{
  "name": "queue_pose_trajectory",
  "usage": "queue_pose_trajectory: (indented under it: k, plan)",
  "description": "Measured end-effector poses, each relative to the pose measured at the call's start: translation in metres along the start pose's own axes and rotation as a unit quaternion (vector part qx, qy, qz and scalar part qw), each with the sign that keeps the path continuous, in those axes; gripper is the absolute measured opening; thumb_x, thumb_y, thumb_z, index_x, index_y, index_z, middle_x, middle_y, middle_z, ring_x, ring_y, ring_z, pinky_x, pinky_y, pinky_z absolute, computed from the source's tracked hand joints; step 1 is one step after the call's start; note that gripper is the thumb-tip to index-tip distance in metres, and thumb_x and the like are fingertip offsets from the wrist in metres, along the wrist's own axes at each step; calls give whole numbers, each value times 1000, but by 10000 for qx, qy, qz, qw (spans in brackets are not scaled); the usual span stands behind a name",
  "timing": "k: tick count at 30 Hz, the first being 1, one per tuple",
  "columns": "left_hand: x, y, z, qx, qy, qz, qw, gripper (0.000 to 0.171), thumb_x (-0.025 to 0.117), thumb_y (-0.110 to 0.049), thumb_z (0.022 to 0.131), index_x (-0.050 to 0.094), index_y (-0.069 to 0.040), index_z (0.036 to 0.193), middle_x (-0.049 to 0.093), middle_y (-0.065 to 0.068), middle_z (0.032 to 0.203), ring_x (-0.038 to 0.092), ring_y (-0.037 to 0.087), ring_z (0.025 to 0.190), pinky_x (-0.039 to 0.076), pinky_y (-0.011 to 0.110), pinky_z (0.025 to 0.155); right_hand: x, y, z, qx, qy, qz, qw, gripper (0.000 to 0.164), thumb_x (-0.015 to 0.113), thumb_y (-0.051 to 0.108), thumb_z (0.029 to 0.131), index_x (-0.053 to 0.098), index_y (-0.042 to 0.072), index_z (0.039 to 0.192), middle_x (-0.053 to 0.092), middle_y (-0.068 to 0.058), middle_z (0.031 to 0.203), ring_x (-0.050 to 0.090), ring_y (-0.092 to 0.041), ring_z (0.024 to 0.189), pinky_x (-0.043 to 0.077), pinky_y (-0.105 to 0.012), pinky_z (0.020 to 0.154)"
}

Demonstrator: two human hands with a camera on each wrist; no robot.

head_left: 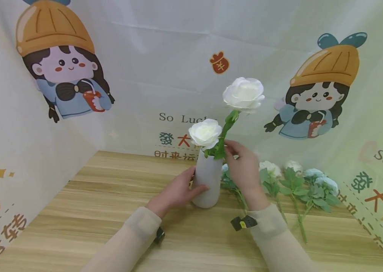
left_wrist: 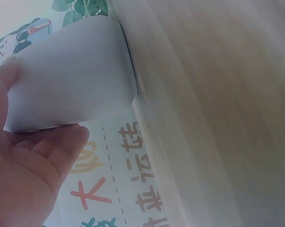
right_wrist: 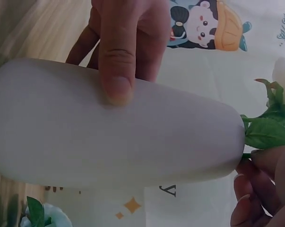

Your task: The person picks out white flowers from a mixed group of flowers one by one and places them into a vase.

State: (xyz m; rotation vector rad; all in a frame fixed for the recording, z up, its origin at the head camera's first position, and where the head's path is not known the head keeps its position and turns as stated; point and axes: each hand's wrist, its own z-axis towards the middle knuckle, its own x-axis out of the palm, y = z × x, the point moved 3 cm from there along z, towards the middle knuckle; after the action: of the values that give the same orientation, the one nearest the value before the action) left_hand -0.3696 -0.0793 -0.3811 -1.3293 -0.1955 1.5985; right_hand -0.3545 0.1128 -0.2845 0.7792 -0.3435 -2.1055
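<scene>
Lining the back and both sides, a printed cloth point(head_left: 150, 68) surrounds a wood-grain table point(head_left: 103, 230), which gives everything a flat footing. Along the table's right side lies a spread of loose flowers point(head_left: 292, 180), white and pale blue, heads toward the far edge and stems pointing back toward the person; laid that way, each stem seems easy for the right arm to reach. The pale vase point(head_left: 208, 177) stands upright on the table to their left, in front of the person, mouth upward.

The left hand point(head_left: 178, 190) has its grip clamped on the vase, thumb across the near face and fingers round the side; this probably steadies a tall body made top-heavy by its blooms. The right hand point(head_left: 244, 170) works beside the mouth, its grip together in a pinch. Two white roses rise from the vase: the taller rose point(head_left: 243, 94) leans right, while the lower rose point(head_left: 206, 133) sits near the rim. Smallest is the green stem point(right_wrist: 246, 155) between the right fingertips, probably the taller rose's; pinching it so near the rim likely allows fine control of its angle.
</scene>
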Motion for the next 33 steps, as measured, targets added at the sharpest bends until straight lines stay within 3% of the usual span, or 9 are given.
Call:
queue_pose_trajectory:
  k: [4,11,20,26,33]
  plan:
    - [1,1,1,-4,17,143,9999,70,67,-41,95,36,-6,147,51,7,137,47,14,121,47,41,100,4,0,1,-24,264,-139,9996,24,61,3,94,74,7,114,72,-7,94,63,-16,79,49,-33,51]
    - [1,0,1,6,-25,302,9995,70,67,-42,95,37,-5,146,52,8,135,49,15,119,48,40,98,3,4,0,94,493,-280,9984,28,62,5,92,71,8,119,67,-8,110,60,-24,89,52,-45,72]
    - [0,0,-1,-53,-4,355,9994,69,67,-43,95,37,-5,146,52,8,135,49,14,119,48,38,99,3,8,1,-312,294,224,9988,27,57,1,88,68,4,113,69,-5,99,58,-17,84,51,-37,60]
    - [0,1,-1,-153,-24,508,9986,70,66,-44,95,37,-5,146,52,10,136,49,16,119,48,38,99,7,9,-1,-641,839,88,9944,31,55,9,91,68,4,119,66,-8,117,52,-25,107,48,-50,89]
    - [0,0,0,-14,-81,494,9987,65,68,-39,95,40,-3,141,55,9,131,52,13,116,50,36,95,12,10,-2,-968,1222,68,9878,14,58,12,89,69,10,96,67,-4,110,49,-26,113,40,-54,97]
